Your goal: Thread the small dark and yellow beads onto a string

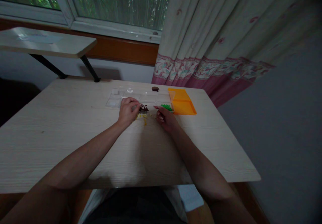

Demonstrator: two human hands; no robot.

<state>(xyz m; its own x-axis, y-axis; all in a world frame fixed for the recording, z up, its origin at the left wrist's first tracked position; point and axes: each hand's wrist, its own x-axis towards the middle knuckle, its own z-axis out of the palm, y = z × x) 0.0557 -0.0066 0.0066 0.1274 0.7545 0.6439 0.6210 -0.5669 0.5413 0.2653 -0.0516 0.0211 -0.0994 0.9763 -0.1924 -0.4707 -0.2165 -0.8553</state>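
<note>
Just right of the left grip (127, 111) lie small dark pieces (144, 109).

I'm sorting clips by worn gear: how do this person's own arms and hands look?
The left arm and right arm show no sleeves along their visible lengths, and no watch or bracelet shows at the wrists. The left hand and right hand are ungloved. Any rings would be too small to tell.
</note>
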